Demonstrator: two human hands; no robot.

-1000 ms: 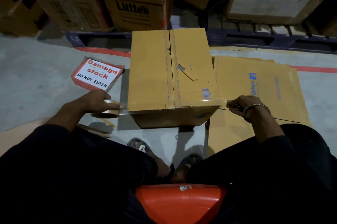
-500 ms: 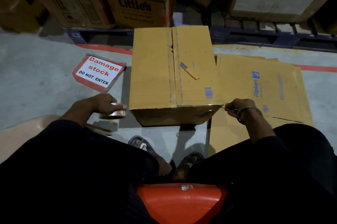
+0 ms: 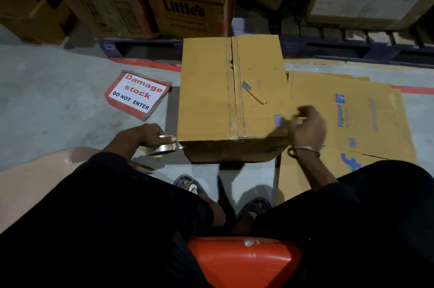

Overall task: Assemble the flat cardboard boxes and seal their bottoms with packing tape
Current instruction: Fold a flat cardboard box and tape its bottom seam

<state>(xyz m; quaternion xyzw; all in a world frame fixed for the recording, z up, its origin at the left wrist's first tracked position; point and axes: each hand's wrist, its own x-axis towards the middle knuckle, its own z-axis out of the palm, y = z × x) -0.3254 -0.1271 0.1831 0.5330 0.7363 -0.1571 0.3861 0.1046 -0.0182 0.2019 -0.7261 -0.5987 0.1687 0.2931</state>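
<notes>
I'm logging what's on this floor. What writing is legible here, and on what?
"Damage stock DO NOT ENTER": red-bordered sign on the floor.
"Little's": stacked carton; smaller lines beneath too blurred.
"Flipkart": flat cardboard.
Barcode on assembled box: digits unreadable.
Seam tape print: too small.

A single head-worn wide-angle camera is looking forward and steeply down from a seated person, taking in the lap and the orange seat edge (image 3: 244, 257) at the bottom. It is sitting close over the cardboard box (image 3: 232, 100), facing stacked cartons (image 3: 187, 13) beyond, whose upper parts are perhaps too dim to read.
</notes>
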